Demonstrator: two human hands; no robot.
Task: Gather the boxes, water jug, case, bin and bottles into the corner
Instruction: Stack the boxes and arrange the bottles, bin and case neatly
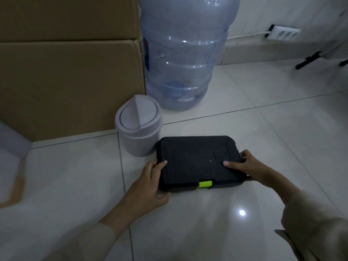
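head view looks steeply down, close over floor [244, 147].

The floor [216, 219] was of glossy pale tiles with thin dark joints, and a small bright light spot reflected on it near the case. A black case [197, 162] with a green latch lay flat on it. Just left of the case stood a small grey bin [138, 129] with a swing lid, touching or nearly so. Beyond the case stood a clear blue water jug [180, 57]; left of the jug, stacked cardboard boxes [66, 81] rested on the tiles.
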